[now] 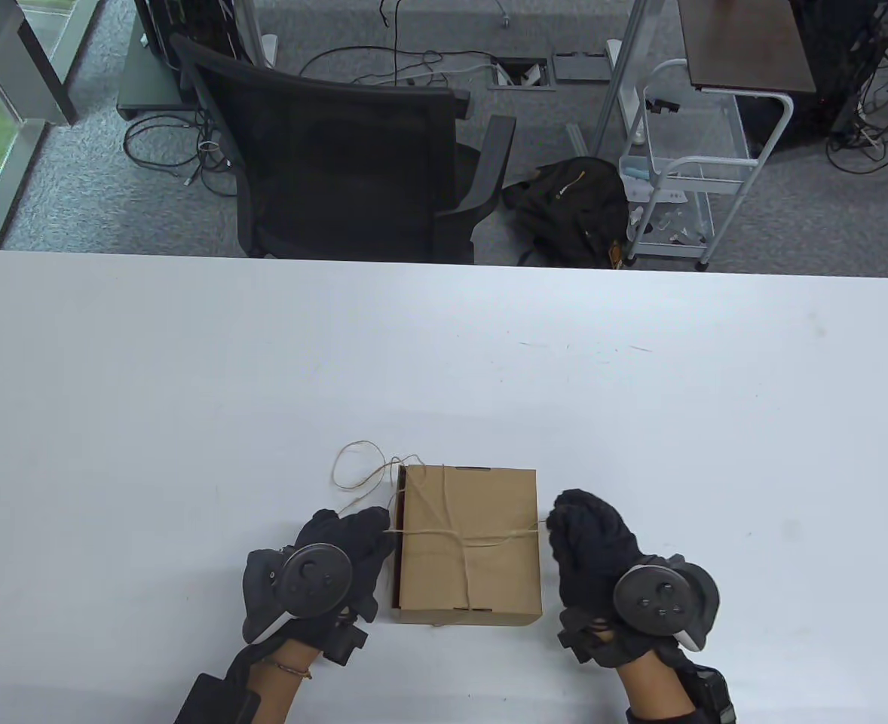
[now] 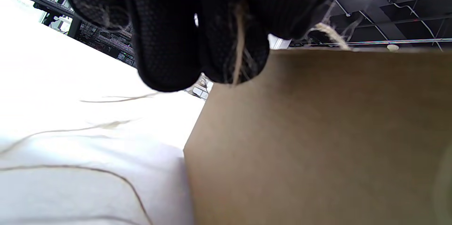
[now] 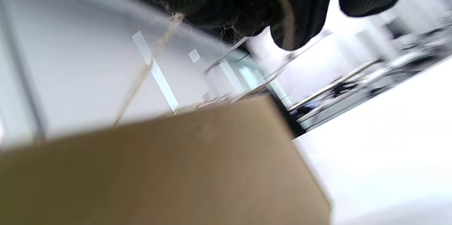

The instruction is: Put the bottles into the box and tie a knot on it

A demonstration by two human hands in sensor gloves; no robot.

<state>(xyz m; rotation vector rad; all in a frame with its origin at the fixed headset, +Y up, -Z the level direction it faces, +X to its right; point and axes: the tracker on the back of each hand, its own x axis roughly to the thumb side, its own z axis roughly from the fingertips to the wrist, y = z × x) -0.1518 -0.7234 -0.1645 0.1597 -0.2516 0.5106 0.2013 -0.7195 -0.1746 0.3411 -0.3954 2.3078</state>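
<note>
On worktop (image 1: 188,392), closed box (image 1: 468,544) between left hand (image 1: 316,573) and right hand (image 1: 602,558); fingers of both curled, pinching twine (image 1: 482,538) taut across lid.

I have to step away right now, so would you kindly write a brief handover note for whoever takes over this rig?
Left hand: pinches the twine at the box's left side.
Right hand: grips the other twine end at the right side.
Box: closed, on the table between the hands; no bottles in sight, presumably inside.
Done: twine crosses over the lid, strands pulled outward.
Left: finish the knot; spare twine loops lie behind the left hand.
</note>
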